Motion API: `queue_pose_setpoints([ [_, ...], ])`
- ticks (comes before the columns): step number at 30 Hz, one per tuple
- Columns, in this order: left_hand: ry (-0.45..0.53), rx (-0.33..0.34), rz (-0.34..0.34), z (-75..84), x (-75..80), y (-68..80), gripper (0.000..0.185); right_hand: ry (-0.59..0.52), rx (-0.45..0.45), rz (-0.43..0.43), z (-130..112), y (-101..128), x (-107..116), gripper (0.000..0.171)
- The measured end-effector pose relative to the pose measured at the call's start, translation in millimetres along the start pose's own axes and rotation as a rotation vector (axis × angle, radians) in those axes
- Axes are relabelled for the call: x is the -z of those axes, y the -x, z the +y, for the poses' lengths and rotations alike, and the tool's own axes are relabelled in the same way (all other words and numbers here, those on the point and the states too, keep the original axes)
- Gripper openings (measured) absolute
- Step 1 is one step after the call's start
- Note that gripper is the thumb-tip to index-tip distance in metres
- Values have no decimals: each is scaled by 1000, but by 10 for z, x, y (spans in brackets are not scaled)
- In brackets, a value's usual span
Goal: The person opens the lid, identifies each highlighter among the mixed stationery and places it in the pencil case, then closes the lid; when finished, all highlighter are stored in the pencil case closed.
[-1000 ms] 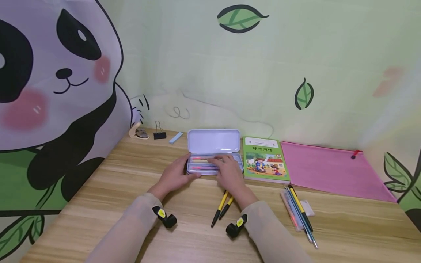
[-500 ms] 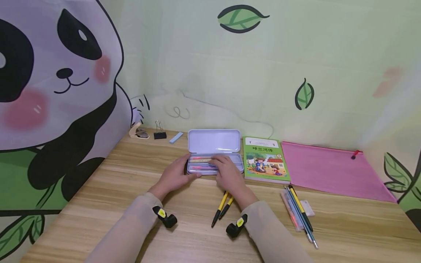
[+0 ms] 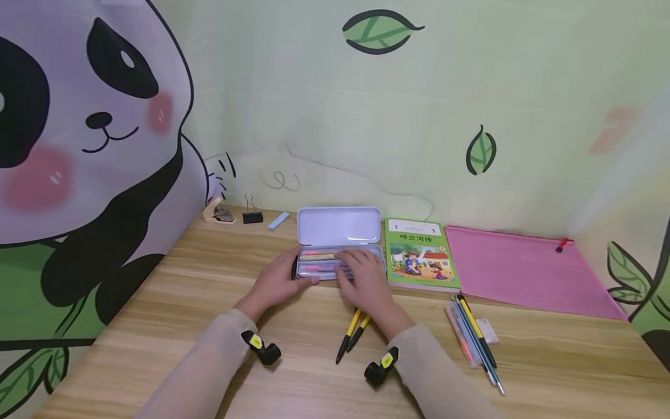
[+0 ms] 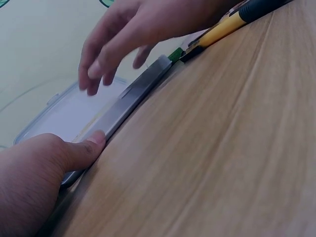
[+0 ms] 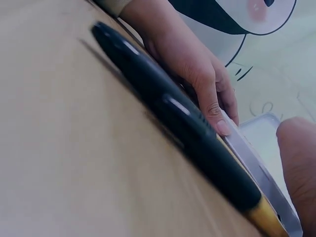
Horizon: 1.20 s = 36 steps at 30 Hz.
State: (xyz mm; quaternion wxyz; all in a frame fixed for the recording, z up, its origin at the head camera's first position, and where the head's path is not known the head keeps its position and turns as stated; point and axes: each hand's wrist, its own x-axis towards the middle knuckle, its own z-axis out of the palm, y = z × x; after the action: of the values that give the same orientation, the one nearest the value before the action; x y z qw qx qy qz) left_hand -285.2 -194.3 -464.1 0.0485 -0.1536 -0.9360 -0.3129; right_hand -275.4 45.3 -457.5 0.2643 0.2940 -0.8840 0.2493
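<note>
Barely shifted from before, the right hand hovers with fingers relaxed over the open pencil case — grip released. Left hand steadies the case's left end, thumb pressed against it. Two yellow pens lie just nearer on the surface.

Both forearms reach fwd from the bottom edge, in beige sleeves, w/ a small black camera on each wrist. The left hand lies palm down, fingers a little bent, thumb straight and pressed sideways; its grip is loose, not closed round anything. The right hand is just beside it, a bit further fwd, palm down, fingers spread and relaxed, tips pointing down. The two hands are close but not touching.
</note>
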Motion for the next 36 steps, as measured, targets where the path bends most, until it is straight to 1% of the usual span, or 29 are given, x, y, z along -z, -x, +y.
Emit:
queue_pose_setpoints([
  [4, 7, -17, -4, -26, -29, 10, 90, -15, 19, 18, -1, 179, 130, 29],
  [7, 3, -23, 10, -35, -13, 1, 89, -17, 35, 1, 5, 309, 288, 26],
  [11, -9, -11, 10, -14, 33, -5, 90, -8, 43, -34, 42, 528, 539, 30],
  [14, -12, -6, -1, 8, 43, 5, 90, -18, 28, -75, 90, 744, 740, 33],
  [18, -21, -4, -7, 11, 27, 15, 90, -33, -28, -125, 184, 1024, 989, 33],
  [21, -25, 1, -12, 6, 7, 20, 91, -5, -49, -124, 288, 1204, 1155, 32],
  [24, -25, 4, -13, 1, 13, 13, 91, 1, -27, -87, 403, 1304, 1308, 32],
  [28, -27, 3, -8, -7, 19, 16, 90, -7, 14, -27, 519, 1374, 1464, 32],
  [30, -26, -2, -6, -6, 18, 17, 89, 24, 17, -10, 557, 1399, 1529, 29],
  [33, -18, -7, -7, -3, 9, 15, 89, 78, 17, -19, 598, 1430, 1621, 22],
  [36, -10, -2, -7, -2, -3, 8, 89, 132, 3, -69, 628, 1459, 1700, 17],
])
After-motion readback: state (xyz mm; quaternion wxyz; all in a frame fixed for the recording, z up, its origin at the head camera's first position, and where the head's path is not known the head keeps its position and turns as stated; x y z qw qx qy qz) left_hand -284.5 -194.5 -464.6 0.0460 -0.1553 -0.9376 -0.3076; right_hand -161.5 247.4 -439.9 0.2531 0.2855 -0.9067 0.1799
